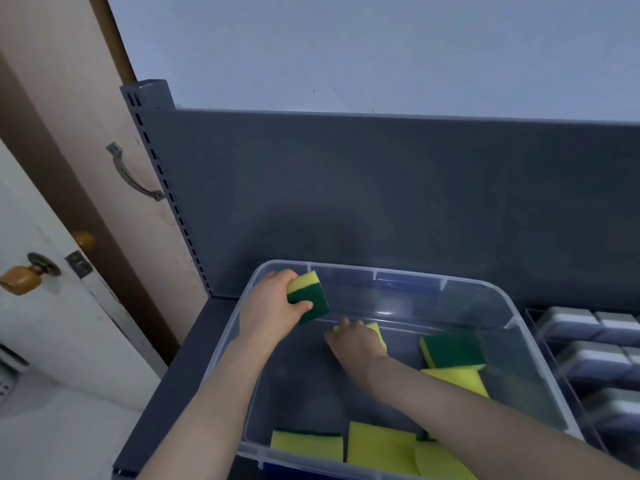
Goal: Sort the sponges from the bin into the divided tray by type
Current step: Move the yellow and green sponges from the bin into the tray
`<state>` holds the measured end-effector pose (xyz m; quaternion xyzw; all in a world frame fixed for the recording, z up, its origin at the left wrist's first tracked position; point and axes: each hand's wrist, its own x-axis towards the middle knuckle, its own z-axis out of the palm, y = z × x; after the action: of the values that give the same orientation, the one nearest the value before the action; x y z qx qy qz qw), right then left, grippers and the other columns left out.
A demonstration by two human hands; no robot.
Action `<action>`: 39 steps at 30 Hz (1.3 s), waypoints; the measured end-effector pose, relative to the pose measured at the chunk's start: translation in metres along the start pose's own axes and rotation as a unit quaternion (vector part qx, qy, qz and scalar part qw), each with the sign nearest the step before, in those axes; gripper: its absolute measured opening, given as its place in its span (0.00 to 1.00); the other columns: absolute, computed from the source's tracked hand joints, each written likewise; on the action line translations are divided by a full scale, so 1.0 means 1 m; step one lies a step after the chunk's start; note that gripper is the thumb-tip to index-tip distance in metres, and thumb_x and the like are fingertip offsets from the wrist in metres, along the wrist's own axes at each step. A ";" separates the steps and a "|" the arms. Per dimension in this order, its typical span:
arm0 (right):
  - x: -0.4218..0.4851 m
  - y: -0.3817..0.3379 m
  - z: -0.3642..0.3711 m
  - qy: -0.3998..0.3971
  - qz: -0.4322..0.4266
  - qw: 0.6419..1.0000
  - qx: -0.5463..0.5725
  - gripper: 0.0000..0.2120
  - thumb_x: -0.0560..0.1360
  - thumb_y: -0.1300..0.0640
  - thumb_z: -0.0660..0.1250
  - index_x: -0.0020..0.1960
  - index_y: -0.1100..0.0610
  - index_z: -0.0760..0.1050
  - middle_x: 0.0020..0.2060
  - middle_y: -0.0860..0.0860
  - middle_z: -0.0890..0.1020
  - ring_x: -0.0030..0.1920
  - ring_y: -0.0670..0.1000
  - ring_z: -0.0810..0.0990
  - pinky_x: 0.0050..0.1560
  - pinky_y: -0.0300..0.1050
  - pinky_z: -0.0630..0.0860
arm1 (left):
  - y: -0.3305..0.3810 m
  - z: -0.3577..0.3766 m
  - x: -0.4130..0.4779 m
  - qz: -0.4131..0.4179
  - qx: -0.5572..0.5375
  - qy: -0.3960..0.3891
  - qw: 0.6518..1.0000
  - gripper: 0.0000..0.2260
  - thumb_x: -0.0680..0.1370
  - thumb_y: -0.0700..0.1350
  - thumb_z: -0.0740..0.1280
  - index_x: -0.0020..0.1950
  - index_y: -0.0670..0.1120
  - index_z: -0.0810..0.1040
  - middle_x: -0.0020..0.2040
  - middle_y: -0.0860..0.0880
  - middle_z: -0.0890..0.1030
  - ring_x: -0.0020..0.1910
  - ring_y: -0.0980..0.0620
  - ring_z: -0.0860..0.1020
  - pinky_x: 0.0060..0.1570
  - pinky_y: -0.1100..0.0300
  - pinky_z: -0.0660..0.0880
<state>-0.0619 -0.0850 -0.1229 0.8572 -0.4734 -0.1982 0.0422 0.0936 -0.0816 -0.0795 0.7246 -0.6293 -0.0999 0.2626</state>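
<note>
A clear plastic bin stands on a dark grey shelf. My left hand holds a yellow-and-green sponge above the bin's far left corner. Inside the bin, my right hand presses down on a second yellow sponge lying on the bin floor, fingers curled over it. More yellow-and-green sponges lie in the bin: one green side up, one yellow below it, several along the near wall. The divided tray sits at the right edge and holds grey-and-white sponges.
The shelf has a dark grey back panel and a slotted upright post at the left. Left of the shelf are a brown door with a metal handle and a white door with a knob.
</note>
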 end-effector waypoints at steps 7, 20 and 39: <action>-0.026 0.056 -0.002 0.095 0.109 0.934 0.326 0.19 0.67 0.62 0.64 0.57 0.51 0.69 0.53 0.53 0.78 0.52 0.59 0.78 0.48 0.45 0.74 | 0.004 -0.005 -0.006 0.008 0.001 -0.011 1.000 0.14 0.71 0.54 0.73 0.52 0.53 0.74 0.46 0.57 0.74 0.44 0.53 0.75 0.39 0.57 0.72; -0.074 0.088 -0.017 0.194 0.227 0.839 0.454 0.18 0.68 0.59 0.71 0.55 0.50 0.70 0.49 0.47 0.81 0.51 0.52 0.79 0.52 0.47 0.76 | 0.022 -0.006 -0.018 0.092 -0.028 -0.090 0.991 0.16 0.71 0.54 0.73 0.57 0.54 0.77 0.48 0.57 0.74 0.46 0.55 0.74 0.41 0.60 0.69; -0.226 0.092 -0.024 0.398 0.405 0.677 0.468 0.18 0.68 0.60 0.72 0.56 0.48 0.76 0.42 0.43 0.82 0.47 0.45 0.80 0.51 0.43 0.76 | 0.153 -0.009 -0.045 0.265 -0.142 -0.102 0.948 0.15 0.68 0.46 0.75 0.51 0.55 0.75 0.47 0.58 0.76 0.46 0.55 0.75 0.47 0.54 0.74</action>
<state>-0.2329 0.0489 -0.0088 0.4869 -0.7437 0.4460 -0.1043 -0.0418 -0.0461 -0.0027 0.4731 -0.8012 -0.1881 0.3143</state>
